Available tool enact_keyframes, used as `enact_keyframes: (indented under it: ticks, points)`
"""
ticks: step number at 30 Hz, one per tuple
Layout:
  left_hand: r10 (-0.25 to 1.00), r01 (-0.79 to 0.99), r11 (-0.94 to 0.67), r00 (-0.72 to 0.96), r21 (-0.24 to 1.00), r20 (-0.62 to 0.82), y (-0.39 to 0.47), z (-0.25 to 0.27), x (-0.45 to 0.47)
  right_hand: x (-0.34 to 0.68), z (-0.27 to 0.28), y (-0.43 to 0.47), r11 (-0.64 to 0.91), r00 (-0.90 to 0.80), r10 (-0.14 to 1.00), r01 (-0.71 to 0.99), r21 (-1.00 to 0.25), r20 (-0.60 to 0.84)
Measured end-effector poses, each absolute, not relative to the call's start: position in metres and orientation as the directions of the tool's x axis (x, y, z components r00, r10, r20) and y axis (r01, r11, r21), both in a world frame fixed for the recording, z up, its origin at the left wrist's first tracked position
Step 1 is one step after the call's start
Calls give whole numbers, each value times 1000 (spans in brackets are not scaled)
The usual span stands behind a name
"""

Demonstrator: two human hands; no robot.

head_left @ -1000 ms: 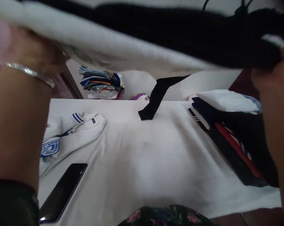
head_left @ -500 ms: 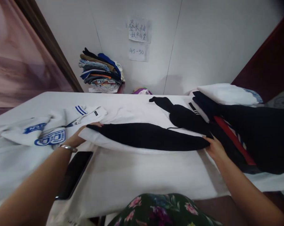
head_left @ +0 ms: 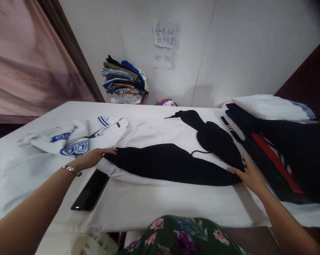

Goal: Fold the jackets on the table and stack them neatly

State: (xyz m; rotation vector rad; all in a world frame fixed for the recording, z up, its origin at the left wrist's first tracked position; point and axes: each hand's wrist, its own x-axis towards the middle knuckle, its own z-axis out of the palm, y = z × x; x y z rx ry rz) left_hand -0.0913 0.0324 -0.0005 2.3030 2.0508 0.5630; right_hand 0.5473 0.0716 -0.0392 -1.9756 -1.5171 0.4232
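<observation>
A hoodie with a white body (head_left: 152, 134) and black parts lies on the white table. A long black panel (head_left: 160, 163) is folded across its near side, and its black hood (head_left: 220, 141) with a drawstring rests toward the right. My left hand (head_left: 105, 154) is closed on the left end of the black panel, its fingertips over the fabric and the thumb hidden. At the other end my right hand (head_left: 249, 175) has thumb and fingers spread apart, touching the black fabric's edge. The black sleeve end (head_left: 190, 118) points to the back left.
A white garment with blue lettering (head_left: 75, 147) lies crumpled at left. A black phone (head_left: 90, 191) is near my left wrist. Folded dark and red clothes (head_left: 276, 163) are piled at right, with a white bundle (head_left: 271, 106) behind. Stacked clothes (head_left: 124, 79) stand beyond the table.
The black panel has come down from a raised, stretched fold and now lies flatter on the hoodie. My right fingers have spread from their grip. The view has shifted slightly left.
</observation>
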Motion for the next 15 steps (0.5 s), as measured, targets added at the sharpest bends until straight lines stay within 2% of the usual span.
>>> enact_keyframes:
  ticks: [4, 6, 8, 11, 13, 15]
  points:
    - [970, 961, -133, 77, 241, 230, 41, 9, -66, 531, -25, 96, 116, 39, 955, 862, -493, 293]
    - [974, 956, -163, 116, 245, 196, 49, 10, -49, 513, -22, 114, 197, -71, 948, 896, -398, 310]
    - [973, 949, -211, 180, 233, 145, 56, 6, -30, 495, -21, 133, 169, -98, 964, 942, -289, 245]
    - [971, 962, -235, 225, 142, 82, 59, -13, -6, 480, -21, 154, 100, -88, 993, 983, -154, 83]
    - [970, 970, -230, 222, 74, 94, 58, -29, 1, 481, -23, 158, 81, -82, 997, 985, -151, -3]
    - [964, 970, -239, 233, 40, 127, 56, -42, 1, 485, -26, 156, 85, -98, 994, 973, -217, -50]
